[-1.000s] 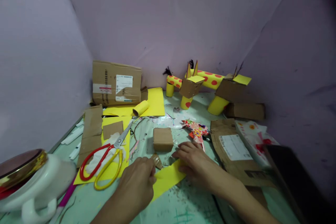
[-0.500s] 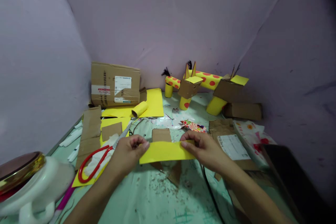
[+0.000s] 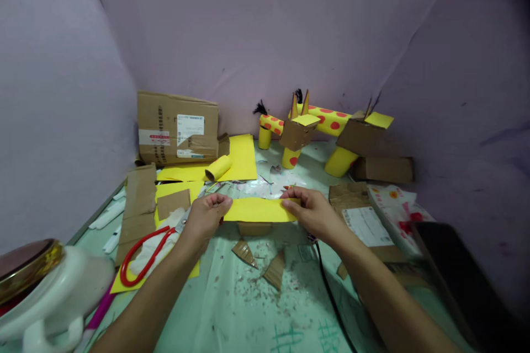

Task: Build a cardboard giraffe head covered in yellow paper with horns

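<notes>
Thumb and fingers of the left hand (image 3: 209, 218) and of the right hand (image 3: 312, 212) pinch opposite ends of a yellow paper strip (image 3: 256, 210), which spans the gap between them. It overlaps a small cardboard box (image 3: 254, 228) just below; whether they touch cannot be told. Nearer the person than the grip, two torn corrugated cardboard scraps (image 3: 275, 270) lie on the tabletop (image 3: 232, 314), with a black cord (image 3: 327, 287) below the right hand. Left of the grip, red-handled scissors (image 3: 160, 252) lie partly hidden by the left forearm. Beyond the grip to the left are a yellow-wrapped tube (image 3: 218, 167) and a labelled shipping carton (image 3: 165, 121); beyond it to the right, a smaller spotted giraffe figure (image 3: 298, 133) stands beside a larger spotted giraffe figure (image 3: 358, 135).
</notes>
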`<control>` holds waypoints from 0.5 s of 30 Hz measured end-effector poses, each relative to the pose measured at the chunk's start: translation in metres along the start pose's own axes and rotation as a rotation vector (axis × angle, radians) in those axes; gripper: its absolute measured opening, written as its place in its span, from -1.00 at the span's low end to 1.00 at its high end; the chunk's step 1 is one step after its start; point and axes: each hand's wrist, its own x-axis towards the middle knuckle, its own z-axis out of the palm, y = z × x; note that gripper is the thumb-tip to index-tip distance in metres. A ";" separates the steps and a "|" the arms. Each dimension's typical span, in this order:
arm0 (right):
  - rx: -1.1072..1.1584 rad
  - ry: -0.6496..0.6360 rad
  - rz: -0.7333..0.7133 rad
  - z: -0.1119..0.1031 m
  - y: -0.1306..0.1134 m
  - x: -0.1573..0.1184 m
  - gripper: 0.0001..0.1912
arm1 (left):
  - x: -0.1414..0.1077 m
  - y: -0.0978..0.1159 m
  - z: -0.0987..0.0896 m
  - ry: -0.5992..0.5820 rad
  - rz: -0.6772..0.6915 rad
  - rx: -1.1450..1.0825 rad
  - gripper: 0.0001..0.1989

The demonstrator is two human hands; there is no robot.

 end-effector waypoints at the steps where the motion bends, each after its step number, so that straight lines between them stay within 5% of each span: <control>1: -0.006 0.004 -0.002 0.000 0.001 0.000 -0.84 | 0.001 -0.001 0.000 -0.006 -0.003 -0.008 -0.72; 15: -0.151 -0.023 -0.022 -0.009 -0.011 -0.006 -0.87 | -0.006 0.004 0.002 -0.031 -0.039 -0.041 -0.74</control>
